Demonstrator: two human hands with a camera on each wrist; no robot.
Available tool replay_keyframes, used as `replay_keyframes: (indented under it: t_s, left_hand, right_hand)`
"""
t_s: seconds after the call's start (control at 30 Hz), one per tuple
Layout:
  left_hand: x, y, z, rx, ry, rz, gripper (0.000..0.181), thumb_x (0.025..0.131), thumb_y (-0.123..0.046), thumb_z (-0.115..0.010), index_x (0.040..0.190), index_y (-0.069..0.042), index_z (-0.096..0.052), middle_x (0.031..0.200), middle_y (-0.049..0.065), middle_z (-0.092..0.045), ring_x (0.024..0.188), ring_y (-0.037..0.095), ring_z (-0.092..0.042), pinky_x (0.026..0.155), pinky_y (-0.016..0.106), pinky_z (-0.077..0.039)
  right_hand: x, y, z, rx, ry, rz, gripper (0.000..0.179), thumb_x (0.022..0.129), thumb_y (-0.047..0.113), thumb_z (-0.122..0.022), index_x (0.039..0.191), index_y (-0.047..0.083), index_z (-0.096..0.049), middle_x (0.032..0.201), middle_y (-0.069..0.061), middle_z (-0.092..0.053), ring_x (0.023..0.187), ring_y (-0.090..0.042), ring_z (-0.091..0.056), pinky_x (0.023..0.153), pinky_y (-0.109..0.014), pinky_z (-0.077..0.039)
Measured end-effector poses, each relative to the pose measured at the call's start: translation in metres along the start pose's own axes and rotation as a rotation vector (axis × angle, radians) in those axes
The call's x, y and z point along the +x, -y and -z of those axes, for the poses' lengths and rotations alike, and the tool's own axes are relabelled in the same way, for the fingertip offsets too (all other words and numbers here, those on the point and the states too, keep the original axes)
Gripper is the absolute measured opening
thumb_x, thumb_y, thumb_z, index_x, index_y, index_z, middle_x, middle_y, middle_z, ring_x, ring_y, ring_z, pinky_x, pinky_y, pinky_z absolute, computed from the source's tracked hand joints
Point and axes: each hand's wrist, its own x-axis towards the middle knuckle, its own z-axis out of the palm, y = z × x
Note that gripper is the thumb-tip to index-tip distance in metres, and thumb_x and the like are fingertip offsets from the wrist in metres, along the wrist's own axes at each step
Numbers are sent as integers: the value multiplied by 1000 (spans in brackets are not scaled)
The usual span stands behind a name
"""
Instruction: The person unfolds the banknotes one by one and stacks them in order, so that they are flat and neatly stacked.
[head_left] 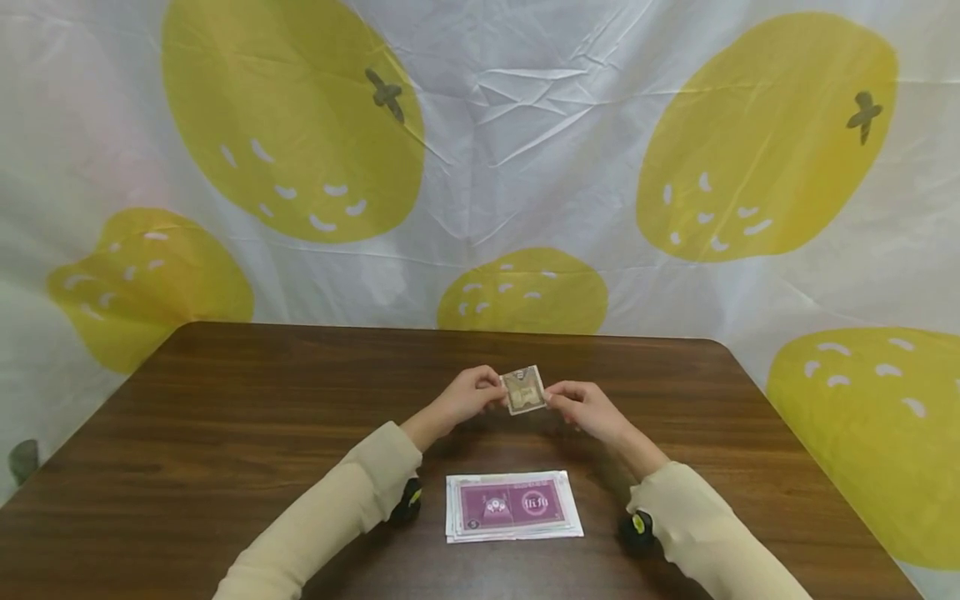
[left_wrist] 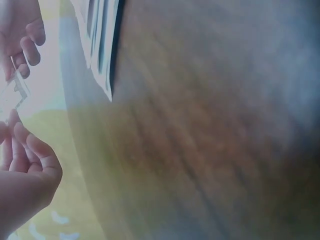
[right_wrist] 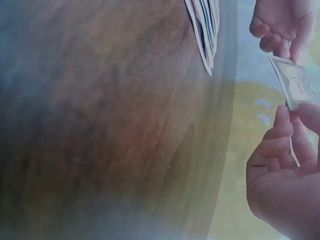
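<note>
A small brownish banknote [head_left: 523, 390] is held up above the table between both hands. My left hand [head_left: 471, 395] pinches its left edge between thumb and fingers. On the opposite edge, my right hand [head_left: 590, 410] pinches it the same way. The right wrist view shows the banknote [right_wrist: 295, 82] stretched between the two sets of fingertips, its printed face partly turned to the camera. Nearer the body, a stack of larger paper notes [head_left: 513, 506] lies on the table, a purple printed one on top with white borders of others sticking out underneath.
The dark wood-grain table [head_left: 300, 400] spreads out to both sides. Behind it hangs a white cloth [head_left: 525, 167] printed with big yellow fruit. A black band with a yellow-green mark [head_left: 640, 525] sits at the right wrist, below a cream sleeve [head_left: 705, 525].
</note>
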Motion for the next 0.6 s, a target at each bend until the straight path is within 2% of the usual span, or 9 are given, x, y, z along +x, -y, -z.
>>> replay_keyframes:
  t_s: [0.13,0.27,0.37,0.5,0.6]
  left_hand:
    - [-2,1,0,-73,3,6,7,84,-5,-55,83,0,-50,72,5,-62,58,12,-48,56,26,-39]
    - [-2,3,0,-112,24,14,6,84,-5,-55,82,-1,-51,71,3,-62,59,12,-48,54,23,-38]
    - [-3,4,2,-92,50,15,8,84,-8,-56,84,-1,-53,73,5,-61,61,14,-49,55,25,-39]
    - [-4,2,4,-43,74,-5,15,84,-13,-58,93,-1,-56,80,14,-60,63,15,-50,57,28,-41]
    - [-4,0,6,-4,87,-29,21,85,-17,-59,100,-3,-58,84,12,-59,68,19,-52,57,30,-42]
  right_hand:
    - [-3,2,0,10,-5,15,26,86,12,-55,100,-9,-57,71,-10,-56,49,-7,-38,43,-22,-33]
    - [-3,3,1,19,-9,30,25,87,12,-55,100,-10,-57,63,-2,-48,47,-7,-37,42,-22,-32]
    - [-4,3,2,11,-6,38,24,87,12,-54,97,-9,-57,62,-1,-46,47,-7,-37,42,-22,-31]
    - [-4,3,4,-7,15,35,23,87,14,-54,95,-7,-58,60,-1,-44,47,-7,-37,42,-22,-31]
    - [-5,3,6,-25,52,41,21,88,13,-53,93,-7,-59,59,0,-43,48,-9,-37,42,-22,-31]
